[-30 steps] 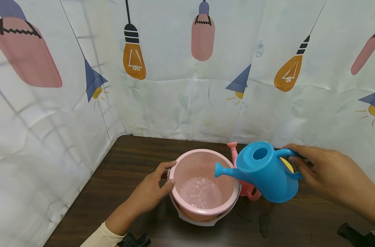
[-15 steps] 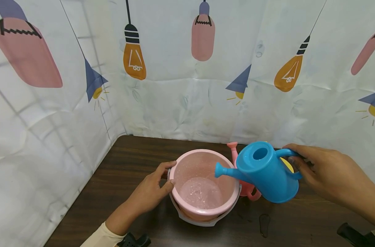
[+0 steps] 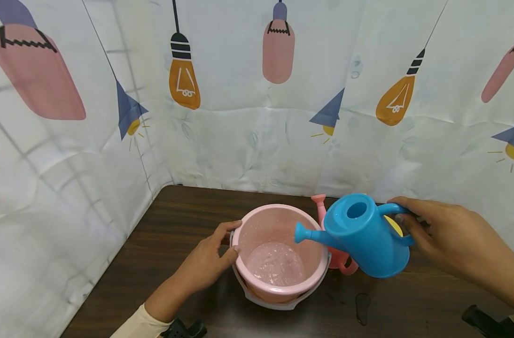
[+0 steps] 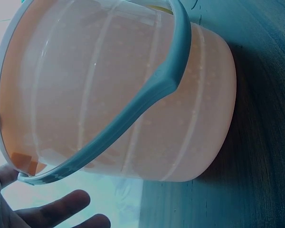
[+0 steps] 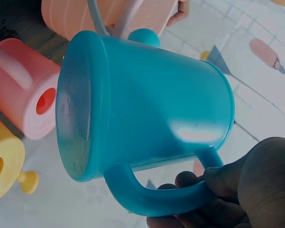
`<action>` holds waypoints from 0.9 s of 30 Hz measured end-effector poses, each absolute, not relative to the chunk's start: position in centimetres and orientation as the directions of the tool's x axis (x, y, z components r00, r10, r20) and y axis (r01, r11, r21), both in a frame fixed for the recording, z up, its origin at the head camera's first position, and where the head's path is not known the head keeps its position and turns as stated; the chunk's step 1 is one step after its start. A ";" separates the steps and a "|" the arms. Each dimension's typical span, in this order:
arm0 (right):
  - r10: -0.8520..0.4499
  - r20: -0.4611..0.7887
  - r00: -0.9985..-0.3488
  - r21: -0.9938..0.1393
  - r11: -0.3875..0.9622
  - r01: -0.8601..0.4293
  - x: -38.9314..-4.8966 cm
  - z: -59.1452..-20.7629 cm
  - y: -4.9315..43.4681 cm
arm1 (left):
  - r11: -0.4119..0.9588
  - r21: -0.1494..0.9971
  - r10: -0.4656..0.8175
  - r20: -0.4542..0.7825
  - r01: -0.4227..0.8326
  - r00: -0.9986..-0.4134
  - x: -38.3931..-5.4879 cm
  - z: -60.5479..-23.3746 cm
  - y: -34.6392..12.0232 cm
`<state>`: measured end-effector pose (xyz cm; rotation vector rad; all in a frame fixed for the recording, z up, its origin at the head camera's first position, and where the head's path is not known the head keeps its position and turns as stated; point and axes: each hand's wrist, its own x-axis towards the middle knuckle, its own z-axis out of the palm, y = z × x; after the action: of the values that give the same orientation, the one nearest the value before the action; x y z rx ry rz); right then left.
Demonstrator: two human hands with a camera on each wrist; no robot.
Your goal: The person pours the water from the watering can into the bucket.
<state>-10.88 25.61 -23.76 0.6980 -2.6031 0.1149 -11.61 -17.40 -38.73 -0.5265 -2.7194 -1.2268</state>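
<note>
A pink bucket (image 3: 282, 287) stands upright on the dark table, rippling water (image 3: 278, 265) at its bottom. My left hand (image 3: 208, 258) grips its left rim, thumb and forefinger at the edge; the other fingers spread loosely beside the wall in the left wrist view. In my right hand (image 3: 447, 230) is the handle of a blue watering can (image 3: 371, 239), fingers wrapped round it. The can tilts left, its sprinkler spout (image 3: 303, 233) over the bucket's right rim, with a thin, faint stream of water below. The bucket's pale handle (image 4: 147, 97) hangs down its side.
Behind the blue can stand a pink watering can (image 5: 23, 85) and a yellow watering can (image 5: 4, 156), mostly hidden in the head view. A small puddle (image 3: 362, 308) lies on the table (image 3: 189, 211), front right. A printed curtain (image 3: 240, 141) closes off the back and left.
The water surface in the bucket ripples differently from frame to frame. Both hands, the bucket and the blue watering can keep their places.
</note>
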 end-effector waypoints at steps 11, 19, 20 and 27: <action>-0.457 0.434 -0.777 0.035 0.870 -0.492 -10.9 -23.8 25.6 | 0.616 0.699 0.270 0.247 0.364 -0.931 -11.6 -38.8 -17.5; -0.451 0.436 -0.779 0.022 0.870 -0.492 -10.8 -23.7 25.5 | 0.614 0.703 0.268 0.244 0.360 -0.932 -11.7 -38.9 -17.4; -0.451 0.435 -0.779 0.022 0.870 -0.492 -10.8 -23.7 25.5 | 0.613 0.703 0.268 0.245 0.361 -0.932 -11.7 -38.9 -17.4; -0.443 0.428 -0.788 0.015 0.875 -0.484 -10.8 -23.7 25.5 | 0.611 0.703 0.270 0.247 0.364 -0.930 -11.7 -38.9 -17.5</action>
<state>-10.78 25.47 -23.68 0.6806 -2.6198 0.1327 -11.68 -17.49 -38.86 -0.5370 -2.7140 -1.2236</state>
